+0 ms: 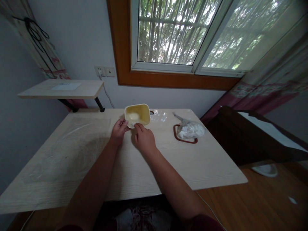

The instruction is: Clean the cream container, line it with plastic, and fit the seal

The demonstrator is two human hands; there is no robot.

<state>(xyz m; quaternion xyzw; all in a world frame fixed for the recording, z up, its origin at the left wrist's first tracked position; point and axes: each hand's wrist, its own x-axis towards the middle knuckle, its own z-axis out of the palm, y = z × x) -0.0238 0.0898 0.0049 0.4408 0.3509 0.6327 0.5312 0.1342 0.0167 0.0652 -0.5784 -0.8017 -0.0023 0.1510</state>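
One yellow tub (137,115) gripped by two hands' fingers: left hand (118,131), right hand (143,138).

Both bare forearms (95,175) are reaching forward and angling inward, with the left hand (119,132) and right hand (143,138) curling their fingers and working close together, almost touching.

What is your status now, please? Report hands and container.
Left hand and right hand holding yellow container, tilted. Plastic bag to the right, apart from hands.
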